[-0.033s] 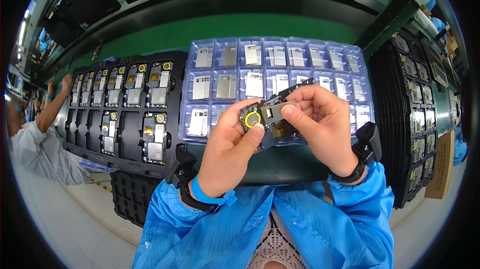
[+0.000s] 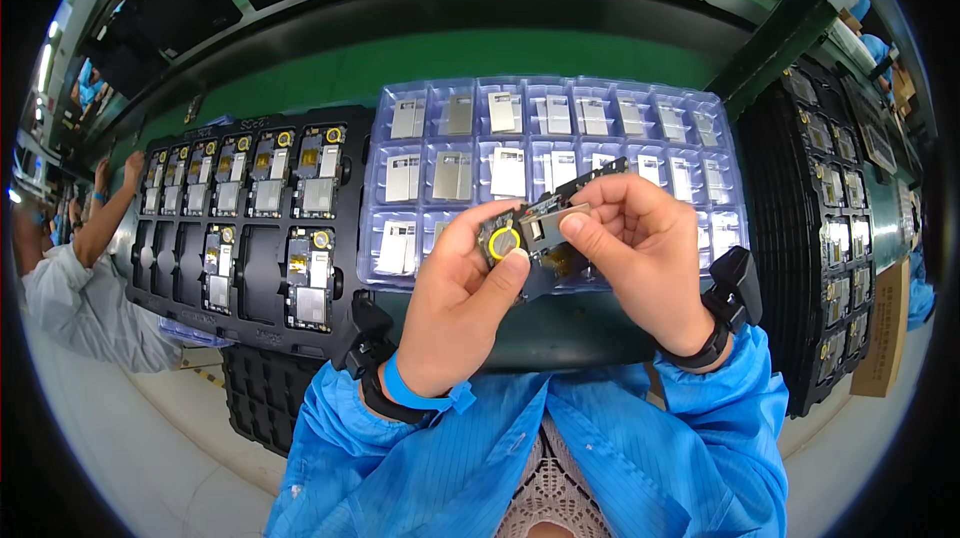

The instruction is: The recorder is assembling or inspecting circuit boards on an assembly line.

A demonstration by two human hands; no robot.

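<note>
My left hand (image 2: 460,288) grips a circuit board (image 2: 490,238) with a yellow-ringed round part, its thumb lying by the ring. A thin silver metal plate (image 2: 548,229) with a small rectangular cutout is pinched between the thumb and fingers of my right hand (image 2: 645,263). The plate lies over or against the board; whether it is seated there I cannot tell. Both hands are above the near edge of a clear bluish plastic tray (image 2: 376,173), whose compartments hold similar silver plates (image 2: 507,170). My fingers hide parts of the board.
On the left, a black tray (image 2: 259,273) holds several circuit boards (image 2: 308,278). Stacked black trays (image 2: 800,338) with boards stand at the right, beside a cardboard box (image 2: 880,338). Another black tray (image 2: 262,398) sits lower left. Another person's arm (image 2: 105,208) reaches in at far left.
</note>
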